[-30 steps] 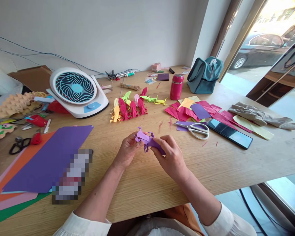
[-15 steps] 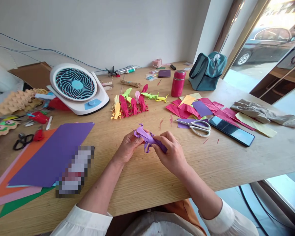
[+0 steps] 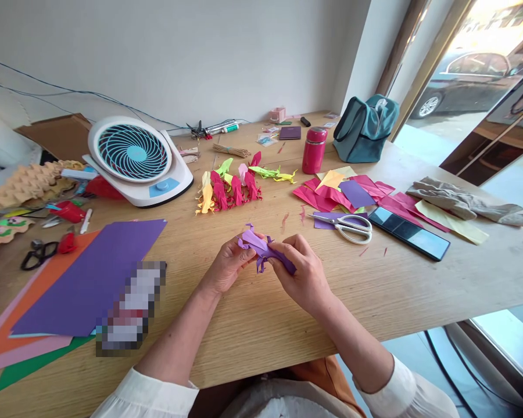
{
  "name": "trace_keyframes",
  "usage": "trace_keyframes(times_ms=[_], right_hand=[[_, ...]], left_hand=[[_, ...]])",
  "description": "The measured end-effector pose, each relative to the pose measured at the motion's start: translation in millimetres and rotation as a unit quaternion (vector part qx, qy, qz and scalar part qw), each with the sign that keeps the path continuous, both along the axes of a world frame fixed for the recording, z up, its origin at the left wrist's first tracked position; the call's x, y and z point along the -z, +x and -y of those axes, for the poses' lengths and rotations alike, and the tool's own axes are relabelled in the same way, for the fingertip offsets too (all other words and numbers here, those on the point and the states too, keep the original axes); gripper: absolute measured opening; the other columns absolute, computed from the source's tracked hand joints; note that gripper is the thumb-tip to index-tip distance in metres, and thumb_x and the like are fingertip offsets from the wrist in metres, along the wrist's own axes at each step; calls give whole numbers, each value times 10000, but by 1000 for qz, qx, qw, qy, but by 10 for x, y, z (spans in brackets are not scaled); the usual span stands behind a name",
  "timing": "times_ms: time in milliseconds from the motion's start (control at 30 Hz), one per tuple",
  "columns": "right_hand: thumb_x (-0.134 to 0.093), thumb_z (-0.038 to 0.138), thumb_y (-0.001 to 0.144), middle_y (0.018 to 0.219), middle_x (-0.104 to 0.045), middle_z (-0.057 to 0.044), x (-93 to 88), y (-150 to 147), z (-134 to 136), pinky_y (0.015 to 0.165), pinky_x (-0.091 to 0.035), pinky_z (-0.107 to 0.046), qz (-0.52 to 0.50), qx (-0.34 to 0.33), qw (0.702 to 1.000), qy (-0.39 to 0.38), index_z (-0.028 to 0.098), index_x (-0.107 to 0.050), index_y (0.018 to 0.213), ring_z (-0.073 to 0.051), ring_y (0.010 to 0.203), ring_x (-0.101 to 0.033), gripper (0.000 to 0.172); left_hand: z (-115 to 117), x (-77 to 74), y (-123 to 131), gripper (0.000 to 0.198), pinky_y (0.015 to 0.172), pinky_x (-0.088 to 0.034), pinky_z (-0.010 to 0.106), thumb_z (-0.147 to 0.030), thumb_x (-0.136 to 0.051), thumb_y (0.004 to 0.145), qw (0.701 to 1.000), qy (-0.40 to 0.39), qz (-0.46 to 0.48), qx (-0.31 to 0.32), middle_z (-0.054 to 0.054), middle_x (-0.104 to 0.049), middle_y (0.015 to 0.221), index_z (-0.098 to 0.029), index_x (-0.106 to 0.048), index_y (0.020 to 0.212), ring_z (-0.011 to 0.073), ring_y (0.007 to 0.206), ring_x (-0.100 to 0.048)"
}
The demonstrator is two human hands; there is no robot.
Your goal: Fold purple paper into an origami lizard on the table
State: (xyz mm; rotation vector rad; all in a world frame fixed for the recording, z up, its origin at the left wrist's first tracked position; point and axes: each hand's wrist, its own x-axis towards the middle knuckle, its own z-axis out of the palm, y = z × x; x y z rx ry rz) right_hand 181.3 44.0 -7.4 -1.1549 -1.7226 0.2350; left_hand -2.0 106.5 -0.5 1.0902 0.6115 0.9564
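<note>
Between my hands, above the table's front half, is a purple folded paper figure (image 3: 258, 244) with thin curled limbs sticking out. My left hand (image 3: 227, 264) pinches its left end between thumb and fingers. Closed around its darker right end is my right hand (image 3: 300, 268), thumb below and forefinger on top. Part of the figure is hidden by the fingers. Beyond my hands, several similar folded paper figures (image 3: 234, 188) in magenta, yellow, green and pink stand grouped on the table. White-handled scissors (image 3: 353, 227) lie to the right on a purple paper piece.
Purple sheets (image 3: 91, 273) and other coloured paper lie at left, beside a blurred-out object (image 3: 133, 310). A white fan (image 3: 135, 159) stands behind them. Right of centre are a magenta flask (image 3: 314, 152), paper scraps (image 3: 314, 194), a phone (image 3: 409, 232), a teal bag (image 3: 366, 130) and grey gloves (image 3: 466, 200).
The view has shifted very slightly. Both hands keep their hold on the purple paper figure, with hardly any movement of the fingers.
</note>
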Motion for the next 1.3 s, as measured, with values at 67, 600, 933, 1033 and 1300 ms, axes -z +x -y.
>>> trace_keyframes(times_ms=[67,600,933,1033,1300], right_hand=[[-597,219,938,982,-604,-64,-1,2,-2,735,-542,-324,-10,2,1000,-6,258,-632,1195,-191,860,-629,262],[-680,190,885,961,-597,-44,-68,8,8,771,-530,-302,-81,-16,997,-11,225,-651,1072,-175,880,-613,192],[-701,207,857,941,-601,-46,-80,19,-2,764,-534,-322,-91,-10,995,-31,237,-651,1042,-193,865,-612,194],[-706,197,853,924,-595,-38,-85,21,-4,760,-526,-315,-101,-17,994,-32,229,-652,1031,-185,853,-608,188],[-646,212,907,973,-601,-62,-68,24,18,746,-532,-325,-47,-13,999,13,239,-622,1131,-188,855,-613,227]], left_hand=[[4,18,5,337,816,-533,237,-330,-854,744,1000,-7,9,0,46,-743,1024,-210,-772,1048,151,905,-669],[49,5,39,335,833,-517,221,-294,-876,719,999,-17,28,6,28,-752,989,-215,-775,1029,129,883,-671],[89,-66,53,348,873,-510,284,-276,-881,703,1000,-3,3,-4,52,-746,1002,-197,-765,1021,178,918,-675],[92,-64,54,340,875,-507,272,-274,-873,715,1000,0,9,2,49,-744,1014,-204,-767,1030,177,941,-674],[91,-61,55,318,892,-509,254,-266,-866,730,1000,1,19,7,37,-743,1016,-213,-774,1030,160,955,-669]])
